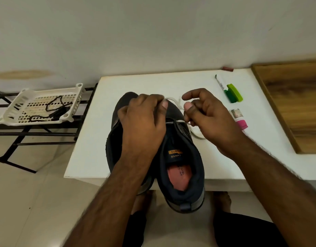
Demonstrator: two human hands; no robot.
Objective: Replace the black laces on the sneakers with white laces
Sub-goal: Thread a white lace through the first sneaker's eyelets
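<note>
While a pale tiled floor (37, 202) and a white wall fill most of the view, a white table (171, 82) is seen in the middle, with a wooden board (296, 104) lying at its right end. To the left of the table a black metal rack (14, 134) is set, and on it a white perforated tray (39, 104) is carried; the black laces (54, 107) are piled loosely inside that tray. Two dark sneakers are placed side by side at the near edge of the table, heels toward the person. The right sneaker (182, 168) overhangs the edge slightly, and its pink insole can be seen. The left sneaker (116, 125) is largely covered by the left forearm. The left hand (144, 118) is laid over the sneakers, and a loop of the white lace (176, 104) is pinched between its thumb and curled fingers. The right hand (207, 114) is held just beside it, its thumb and fingers curled round the same lace, which is threaded through an eyelet of the right sneaker and trails onto the table. Farther right, a green marker (228, 90), a pink-capped glue stick (240, 118) and, against the wall, a small red object (227, 69) are found.
</note>
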